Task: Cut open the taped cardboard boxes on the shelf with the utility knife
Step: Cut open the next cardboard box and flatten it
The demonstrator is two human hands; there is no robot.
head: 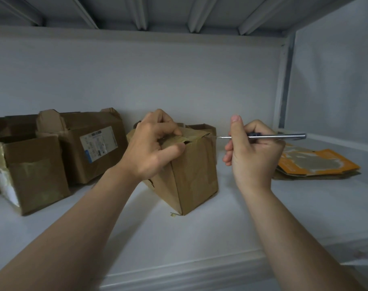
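Note:
A small brown cardboard box [191, 175] stands on the white shelf [221, 227], turned corner-on toward me. My left hand [153, 143] grips its top edge, fingers curled over a taped flap and thumb pressed on the front face. My right hand [252, 150] holds a slim metal utility knife [284, 136] level, like a pen. Its thin blade tip sits at the box's top right corner. Two more brown boxes stand to the left: one with a white label [90, 148] and one nearer [29, 175], both with flaps raised.
Flattened orange and grey cardboard [313, 162] lies on the shelf at the right. The shelf's back wall and a metal upright [284, 85] close the space behind. The underside of an upper shelf runs overhead. A scrap of tape [173, 214] lies at the box's foot.

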